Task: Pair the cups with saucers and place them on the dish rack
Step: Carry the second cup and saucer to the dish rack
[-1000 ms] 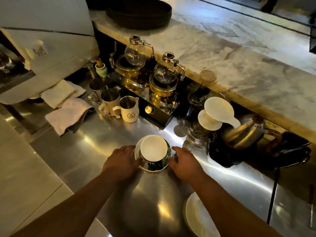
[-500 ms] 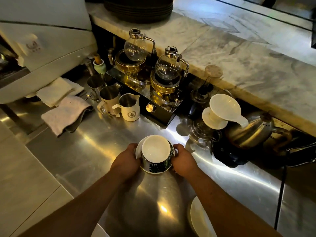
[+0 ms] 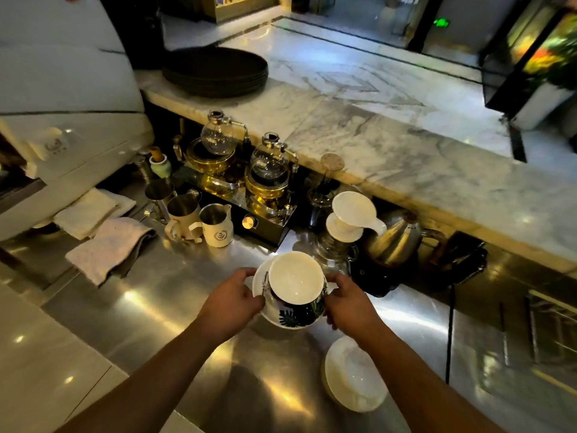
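Arms reach forward; left hand (image 3: 232, 296) and right hand (image 3: 346, 303) each grip the saucer (image 3: 260, 284) bearing the cup (image 3: 296, 278).

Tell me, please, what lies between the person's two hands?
Head view: a leaf-patterned cup on its saucer, held at the rim by the left hand and right hand.

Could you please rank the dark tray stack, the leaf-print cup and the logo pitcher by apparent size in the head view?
Largest: dark tray stack.
Then: leaf-print cup, though nearness to the camera inflates it.
Smallest: logo pitcher.
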`<state>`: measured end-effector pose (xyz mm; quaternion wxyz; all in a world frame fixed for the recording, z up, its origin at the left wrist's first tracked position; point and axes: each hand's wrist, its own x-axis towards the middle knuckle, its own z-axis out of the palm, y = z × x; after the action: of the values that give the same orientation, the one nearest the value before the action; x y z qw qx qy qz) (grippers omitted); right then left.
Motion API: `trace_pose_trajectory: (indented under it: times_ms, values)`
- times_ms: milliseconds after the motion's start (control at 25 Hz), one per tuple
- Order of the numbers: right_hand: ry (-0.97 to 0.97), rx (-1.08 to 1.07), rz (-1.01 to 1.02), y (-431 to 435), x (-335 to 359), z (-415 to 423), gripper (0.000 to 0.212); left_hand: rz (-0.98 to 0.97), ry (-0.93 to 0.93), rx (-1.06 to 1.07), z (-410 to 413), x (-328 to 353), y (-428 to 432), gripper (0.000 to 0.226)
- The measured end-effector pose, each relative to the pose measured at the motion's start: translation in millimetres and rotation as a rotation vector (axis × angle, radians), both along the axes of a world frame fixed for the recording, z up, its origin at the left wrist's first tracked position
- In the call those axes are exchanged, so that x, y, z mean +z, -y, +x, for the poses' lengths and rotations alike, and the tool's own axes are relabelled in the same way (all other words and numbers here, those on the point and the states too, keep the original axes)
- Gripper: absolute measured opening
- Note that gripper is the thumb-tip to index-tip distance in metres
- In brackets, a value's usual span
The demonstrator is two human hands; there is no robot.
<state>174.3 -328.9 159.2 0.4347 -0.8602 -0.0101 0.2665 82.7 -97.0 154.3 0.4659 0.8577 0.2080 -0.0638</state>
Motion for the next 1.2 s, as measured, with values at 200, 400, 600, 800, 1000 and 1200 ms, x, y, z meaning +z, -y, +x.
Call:
trace_pose_trajectory:
  times_ms: [200, 400, 600, 800, 1000, 1200]
  values:
    - [0.032, -0.152, 0.032, 58.4, 61.7, -28.2, 0.042, -0.007, 0.08, -0.119, 1.9, 56.4, 46.6, 0.054]
    - [0.086, -0.304, 0.047, 133.0, 110.3, -53.5, 0.04, -0.02, 0.115, -0.236, 11.3, 98.8, 114.0, 0.053]
    - [0.108, -0.41, 0.066, 211.5, 138.7, -80.7, 0.037, -0.046, 0.156, -0.341, 13.2, 124.6, 192.6, 0.051]
    - [0.114, -0.466, 0.109, 297.8, 151.5, -110.2, 0.039, -0.025, 0.183, -0.388, 1.5, 139.8, 278.8, 0.047]
    - [0.131, -0.481, 0.114, 384.8, 161.3, -137.2, 0.039, -0.017, 0.162, -0.395, -23.5, 149.0, 367.1, 0.051]
    - [0.157, -0.471, 0.125, 463.0, 173.0, -159.7, 0.036, -0.016, 0.166, -0.402, -39.2, 159.6, 447.2, 0.054]
